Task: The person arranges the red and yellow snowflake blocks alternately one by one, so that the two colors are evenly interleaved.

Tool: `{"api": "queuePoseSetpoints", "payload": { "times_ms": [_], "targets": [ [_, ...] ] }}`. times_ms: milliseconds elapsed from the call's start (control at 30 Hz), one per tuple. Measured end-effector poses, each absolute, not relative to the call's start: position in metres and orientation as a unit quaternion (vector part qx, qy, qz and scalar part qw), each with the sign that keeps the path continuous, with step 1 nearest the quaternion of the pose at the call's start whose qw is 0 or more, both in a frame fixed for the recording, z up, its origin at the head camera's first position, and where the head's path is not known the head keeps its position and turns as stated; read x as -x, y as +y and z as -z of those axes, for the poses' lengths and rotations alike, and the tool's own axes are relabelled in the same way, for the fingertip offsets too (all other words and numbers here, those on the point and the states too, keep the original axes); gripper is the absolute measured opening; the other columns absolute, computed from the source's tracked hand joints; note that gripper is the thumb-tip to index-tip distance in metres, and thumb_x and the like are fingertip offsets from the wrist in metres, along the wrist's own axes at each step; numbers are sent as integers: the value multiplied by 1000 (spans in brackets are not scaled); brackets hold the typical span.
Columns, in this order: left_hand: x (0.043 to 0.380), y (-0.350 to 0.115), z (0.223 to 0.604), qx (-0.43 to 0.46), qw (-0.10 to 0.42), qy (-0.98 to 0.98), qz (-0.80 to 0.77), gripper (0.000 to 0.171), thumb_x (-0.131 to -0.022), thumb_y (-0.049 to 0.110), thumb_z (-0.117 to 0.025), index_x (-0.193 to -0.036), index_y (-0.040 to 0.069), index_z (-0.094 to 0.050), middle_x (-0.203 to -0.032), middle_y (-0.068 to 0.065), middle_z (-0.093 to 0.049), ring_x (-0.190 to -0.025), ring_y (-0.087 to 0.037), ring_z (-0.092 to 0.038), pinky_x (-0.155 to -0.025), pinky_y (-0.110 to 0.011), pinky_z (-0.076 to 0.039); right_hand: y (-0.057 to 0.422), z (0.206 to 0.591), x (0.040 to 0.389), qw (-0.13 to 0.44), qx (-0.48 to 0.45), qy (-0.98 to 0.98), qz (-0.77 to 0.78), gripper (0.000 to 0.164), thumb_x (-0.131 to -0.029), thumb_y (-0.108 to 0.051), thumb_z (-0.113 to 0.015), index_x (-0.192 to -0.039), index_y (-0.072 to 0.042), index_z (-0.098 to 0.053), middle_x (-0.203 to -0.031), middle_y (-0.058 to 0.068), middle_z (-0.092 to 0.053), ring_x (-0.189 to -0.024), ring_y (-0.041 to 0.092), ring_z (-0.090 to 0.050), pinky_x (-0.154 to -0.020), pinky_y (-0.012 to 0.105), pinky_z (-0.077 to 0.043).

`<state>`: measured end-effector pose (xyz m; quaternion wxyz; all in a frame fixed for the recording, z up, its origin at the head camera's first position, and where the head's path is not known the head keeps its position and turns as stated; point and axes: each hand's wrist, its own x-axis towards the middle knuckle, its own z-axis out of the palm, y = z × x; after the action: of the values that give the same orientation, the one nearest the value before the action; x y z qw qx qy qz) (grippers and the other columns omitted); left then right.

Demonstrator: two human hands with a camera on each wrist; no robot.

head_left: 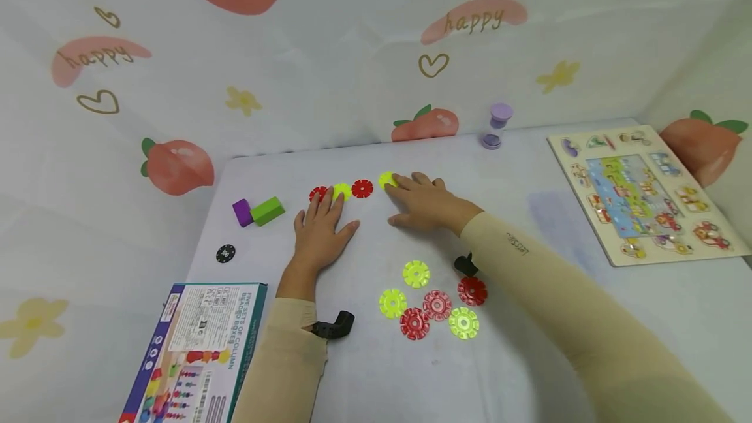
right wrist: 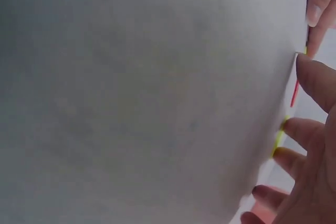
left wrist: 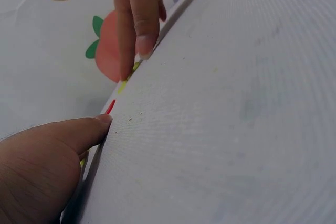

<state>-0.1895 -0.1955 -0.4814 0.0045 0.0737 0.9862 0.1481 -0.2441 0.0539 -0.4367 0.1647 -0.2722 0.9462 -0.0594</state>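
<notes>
A row of flat notched discs lies near the back of the table. My left hand [head_left: 319, 232] rests with straight fingers on its left end, touching a red disc [head_left: 318, 193] and a yellow disc [head_left: 342, 191]. Just right of these lies another red disc [head_left: 362, 188], untouched. At the right end, fingertips of my right hand [head_left: 424, 203] press on a yellow disc [head_left: 386, 179], a small gap away from that red one. The right wrist view shows two fingers of the right hand [right wrist: 310, 156] on the yellow disc's edge [right wrist: 279, 139]. Neither hand grips anything.
Several loose discs, yellow [head_left: 392, 303] and red [head_left: 414, 324], lie nearer the front. At left are a green block [head_left: 267, 211], a purple block [head_left: 243, 213], a black chip [head_left: 226, 253] and a box [head_left: 205, 318]. A sand timer [head_left: 497, 126] and a wooden puzzle board [head_left: 640, 198] stand right.
</notes>
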Motion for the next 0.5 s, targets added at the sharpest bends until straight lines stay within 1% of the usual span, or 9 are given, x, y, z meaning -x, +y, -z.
{"api": "queuePoseSetpoints", "payload": {
  "times_ms": [33,100,267,500],
  "targets": [
    [190,-195,482,-75,5,986,-150,77,-90,62,-47,-153,23,-25,-159,-3,-11,-144,-28,-3,-107,-61,-4,52,437,245,165,272,946,59,82,-86,-62,-57,-153,-29,-24,-158,2,-14,-140,36,-12,-102,61,-21],
    [190,-195,482,-76,7,986,-150,77,-90,62,-46,-153,23,-24,-159,-2,-10,-144,-28,-2,-107,-61,-4,50,437,247,170,271,946,56,82,-85,-63,-57,-153,-30,-24,-158,3,-13,-139,36,-12,-101,61,-22],
    [191,-195,483,-75,6,987,-144,78,-90,63,-45,-153,24,-23,-160,-2,-9,-144,-27,-1,-107,-61,-4,48,438,247,183,269,944,62,84,-85,-64,-56,-154,-32,-20,-160,2,-7,-142,36,-6,-102,63,-20],
    [191,-195,484,-76,2,986,-150,78,-90,63,-45,-153,24,-24,-159,-1,-10,-144,-27,-1,-107,-61,-3,42,439,245,172,266,947,47,85,-82,-67,-57,-153,-35,-22,-157,5,-14,-138,36,-15,-100,61,-23]
  ]
}}
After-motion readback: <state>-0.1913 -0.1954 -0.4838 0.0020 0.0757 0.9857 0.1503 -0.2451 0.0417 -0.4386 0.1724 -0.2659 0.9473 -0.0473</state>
